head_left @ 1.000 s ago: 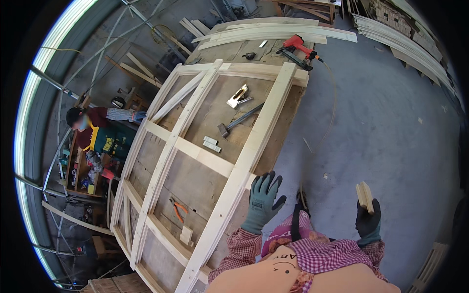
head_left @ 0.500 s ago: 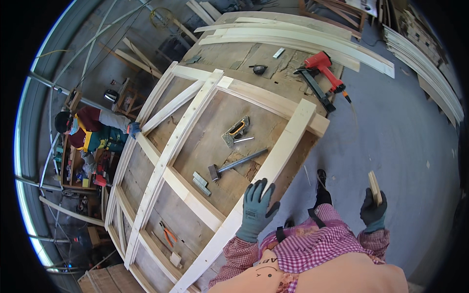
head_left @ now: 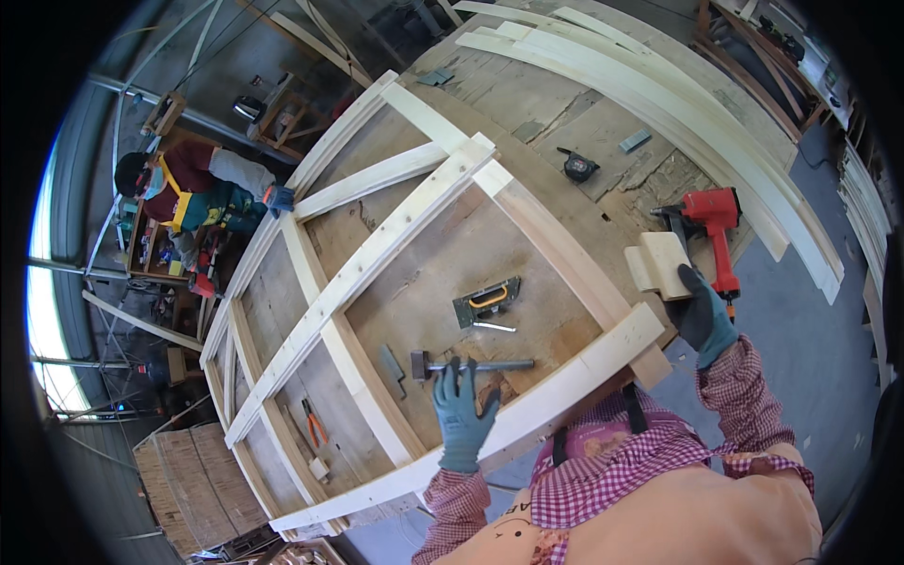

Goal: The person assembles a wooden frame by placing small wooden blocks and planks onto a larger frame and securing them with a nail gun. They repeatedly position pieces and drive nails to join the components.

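My right hand (head_left: 704, 315), in a grey-green work glove, grips a small pale wood block (head_left: 667, 264) over the near right corner of a wooden frame (head_left: 400, 226). My left hand (head_left: 461, 419), gloved alike, hovers at the hammer (head_left: 490, 365) with fingers extended and thumb apart. Its fingertips overlap the hammer's handle in view; whether they touch is unclear. The hammer lies inside a frame bay, beside a black and yellow hand stapler (head_left: 487, 302) and grey staple strips (head_left: 393, 370). A red nail gun (head_left: 713, 231) rests just past my right hand.
Long pale boards (head_left: 650, 104) are stacked on the workbench's far side. A tape measure (head_left: 578, 166) and another staple strip (head_left: 635, 141) lie there too. Orange-handled pliers (head_left: 314, 424) sit in a left bay. A co-worker (head_left: 202, 193) touches the frame's far left edge.
My right hand has brought the wood block up from my side to the frame corner. The left hand has left the near rail for the hammer. My view has shifted over the bench.
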The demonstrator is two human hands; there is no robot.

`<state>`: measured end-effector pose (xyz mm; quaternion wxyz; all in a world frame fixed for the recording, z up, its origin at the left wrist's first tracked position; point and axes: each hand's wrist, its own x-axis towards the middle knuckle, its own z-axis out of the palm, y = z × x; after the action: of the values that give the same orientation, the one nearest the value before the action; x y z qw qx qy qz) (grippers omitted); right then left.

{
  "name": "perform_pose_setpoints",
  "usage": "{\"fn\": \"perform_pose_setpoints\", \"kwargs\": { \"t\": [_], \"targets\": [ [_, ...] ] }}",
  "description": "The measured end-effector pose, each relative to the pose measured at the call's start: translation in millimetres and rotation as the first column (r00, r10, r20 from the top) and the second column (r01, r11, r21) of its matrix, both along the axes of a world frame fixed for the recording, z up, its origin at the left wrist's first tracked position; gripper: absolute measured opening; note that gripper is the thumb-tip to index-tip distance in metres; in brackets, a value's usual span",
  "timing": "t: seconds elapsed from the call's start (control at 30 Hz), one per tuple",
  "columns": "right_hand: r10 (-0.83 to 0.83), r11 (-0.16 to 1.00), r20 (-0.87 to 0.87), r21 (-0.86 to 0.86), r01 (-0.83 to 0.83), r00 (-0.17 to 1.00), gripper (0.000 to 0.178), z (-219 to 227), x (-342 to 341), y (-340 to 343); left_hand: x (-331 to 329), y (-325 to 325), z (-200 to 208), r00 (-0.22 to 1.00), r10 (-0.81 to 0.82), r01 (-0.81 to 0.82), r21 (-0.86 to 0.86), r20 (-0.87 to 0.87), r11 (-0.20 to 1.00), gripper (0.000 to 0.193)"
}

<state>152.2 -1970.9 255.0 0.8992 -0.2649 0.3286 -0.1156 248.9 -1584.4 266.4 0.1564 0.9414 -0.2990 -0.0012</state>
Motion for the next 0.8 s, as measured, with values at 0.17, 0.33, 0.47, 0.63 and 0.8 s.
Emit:
{"fn": "perform_pose_setpoints", "kwargs": {
  "t": [0.17, 0.33, 0.47, 0.63, 0.8],
  "targets": [
    [0.089, 0.996, -0.187, 0.048, -0.081, 0.978, 0.039, -32.8, 108.9, -29.5, 120.4, -44.3, -5.5, 0.999, 0.017, -0.017, 0.002, 0.042, 1.000, 0.075],
    [0.192, 0.981, 0.118, -0.040, -0.189, 0.974, 0.047, -83.7, 237.1, -69.4, 227.9, -90.7, -33.8, 0.996, 0.034, -0.045, 0.136, 0.084, 0.990, 0.082],
    [0.173, 0.985, 0.063, 0.004, -0.174, 0.983, 0.051, -126.2, 330.6, -73.6, 298.4, -118.3, -67.2, 0.997, 0.067, -0.071, 0.251, 0.027, 0.965, 0.087],
    [0.180, 0.982, -0.005, 0.064, -0.180, 0.984, 0.059, -157.8, 409.3, -71.8, 384.2, -159.8, -116.1, 0.995, 0.075, -0.092, 0.379, 0.061, 0.921, 0.095],
    [0.197, 0.979, 0.030, 0.040, -0.198, 0.980, 0.060, -179.9, 450.9, -74.0, 434.2, -199.0, -159.2, 0.986, 0.165, -0.161, 0.425, 0.029, 0.891, 0.103]
  ]
}}
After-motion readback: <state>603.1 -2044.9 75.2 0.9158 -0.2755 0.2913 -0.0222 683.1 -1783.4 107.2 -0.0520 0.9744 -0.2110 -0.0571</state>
